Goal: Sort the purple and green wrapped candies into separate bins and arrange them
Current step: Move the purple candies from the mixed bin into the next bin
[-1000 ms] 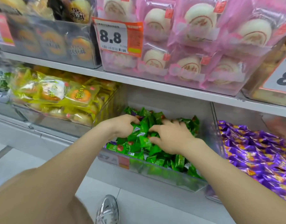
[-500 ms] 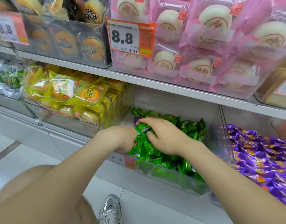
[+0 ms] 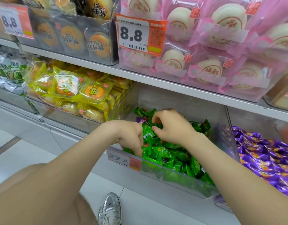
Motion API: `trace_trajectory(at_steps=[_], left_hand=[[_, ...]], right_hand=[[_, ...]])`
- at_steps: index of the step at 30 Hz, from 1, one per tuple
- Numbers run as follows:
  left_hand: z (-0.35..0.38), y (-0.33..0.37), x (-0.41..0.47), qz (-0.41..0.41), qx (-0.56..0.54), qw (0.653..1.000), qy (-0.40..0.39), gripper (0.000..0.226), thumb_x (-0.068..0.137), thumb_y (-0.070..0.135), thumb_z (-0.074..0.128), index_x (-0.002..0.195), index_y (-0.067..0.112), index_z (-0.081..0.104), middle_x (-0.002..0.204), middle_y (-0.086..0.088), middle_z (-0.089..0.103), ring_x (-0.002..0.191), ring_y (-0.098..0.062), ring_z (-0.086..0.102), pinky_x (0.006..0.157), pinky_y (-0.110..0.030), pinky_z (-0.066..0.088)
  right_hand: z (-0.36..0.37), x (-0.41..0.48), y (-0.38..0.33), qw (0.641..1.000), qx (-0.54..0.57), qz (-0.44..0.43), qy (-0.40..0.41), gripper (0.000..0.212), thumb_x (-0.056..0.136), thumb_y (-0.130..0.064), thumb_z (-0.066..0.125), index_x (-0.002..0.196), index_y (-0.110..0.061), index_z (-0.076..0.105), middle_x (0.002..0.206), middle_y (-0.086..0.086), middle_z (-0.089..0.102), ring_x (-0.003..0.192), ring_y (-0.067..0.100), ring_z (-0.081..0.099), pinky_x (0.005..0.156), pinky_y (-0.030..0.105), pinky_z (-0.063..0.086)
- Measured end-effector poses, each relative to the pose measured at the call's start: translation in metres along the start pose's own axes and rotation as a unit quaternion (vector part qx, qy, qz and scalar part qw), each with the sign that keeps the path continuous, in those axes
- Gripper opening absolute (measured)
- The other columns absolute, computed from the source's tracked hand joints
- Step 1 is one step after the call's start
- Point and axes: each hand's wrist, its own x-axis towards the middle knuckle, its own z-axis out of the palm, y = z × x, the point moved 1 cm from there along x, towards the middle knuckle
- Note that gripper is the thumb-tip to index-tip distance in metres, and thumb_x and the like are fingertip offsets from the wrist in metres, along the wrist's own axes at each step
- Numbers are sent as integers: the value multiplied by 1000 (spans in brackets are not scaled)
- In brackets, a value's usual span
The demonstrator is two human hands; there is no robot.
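The green candies [image 3: 169, 153] fill the clear bin [image 3: 180, 181] under the shelf [image 3: 156, 82]. One purple candy [image 3: 140, 119] lies among them at the back left. Your right grip [image 3: 172, 127] is just beside that purple candy, fingers curled, thumb and forefinger apart, clamped on nothing that shows. Your left grip [image 3: 130, 137] digs fingers-down into the green candies at the bin's front left; I cannot tell whether it holds one. The purple pile [image 3: 262, 153] fills the next bin to the right, and yellow packs [image 3: 71, 88] sit to the left.

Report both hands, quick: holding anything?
Left hand: fingers dug into green candies; grip cannot be told.
Right hand: curled over them; grip cannot be told.
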Motion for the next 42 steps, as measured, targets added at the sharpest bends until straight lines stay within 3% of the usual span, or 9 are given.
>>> trace_trajectory(at_steps=[3,7,12,17,23,28,35,39,42], left_hand=[[5,2,2,-13,-1,1000,-16,46,86,33,85,125,20,66,122,-4,68,76,-15,59,50,-16,45],[13,0,7,-3,-49,999,-7,43,82,19,87,120,17,67,111,-9,68,77,-22,59,65,-32,51],[7,1,5,57,-116,985,117,43,65,32,101,100,21,79,81,5,64,69,-12,56,53,-21,39],[4,-5,3,41,-153,972,176,34,69,39,99,86,15,81,68,4,63,62,-11,55,57,-24,42],[0,-6,0,13,-101,941,323,20,88,23,82,93,20,63,97,-5,67,85,-25,65,68,-35,51],[-1,-8,2,36,-105,930,349,39,82,-1,62,107,28,57,111,-4,57,98,-21,57,79,-33,51],[0,29,-11,130,-295,899,298,17,92,15,63,97,27,74,88,-8,71,74,-18,65,65,-30,55],[16,42,-14,125,-126,920,348,35,91,6,55,116,28,62,111,2,39,87,-10,57,84,-29,55],[21,61,-18,133,-155,920,336,30,96,11,52,120,27,58,115,1,37,78,-14,59,63,-22,54]], right_hand=[[10,21,-7,995,44,-58,-66,33,101,-25,59,134,-24,66,132,2,71,121,28,63,104,41,50],[32,50,-15,992,31,-33,-118,46,106,-26,51,152,-28,50,150,7,58,133,36,55,108,47,47],[39,56,-16,990,-53,-7,-128,26,87,-33,71,111,-24,65,113,7,64,113,36,57,85,41,43],[26,55,-1,990,114,55,-64,13,86,-26,68,80,-37,68,90,-15,65,100,22,66,92,37,53],[17,33,9,993,79,-3,-92,2,90,-36,68,90,-38,69,100,-13,73,99,16,67,91,34,54],[1,15,10,965,241,88,52,5,91,-30,67,86,-30,69,87,-11,73,86,11,68,83,32,56],[-23,-48,0,880,453,71,124,11,104,-22,57,105,-33,56,93,-3,67,67,13,68,74,52,62],[-33,-70,14,905,382,129,133,30,91,-10,73,109,-32,61,99,-4,68,68,3,63,66,26,57],[-43,-84,25,944,247,145,165,25,79,-15,81,98,-30,74,89,-15,74,80,-5,66,83,22,55]])
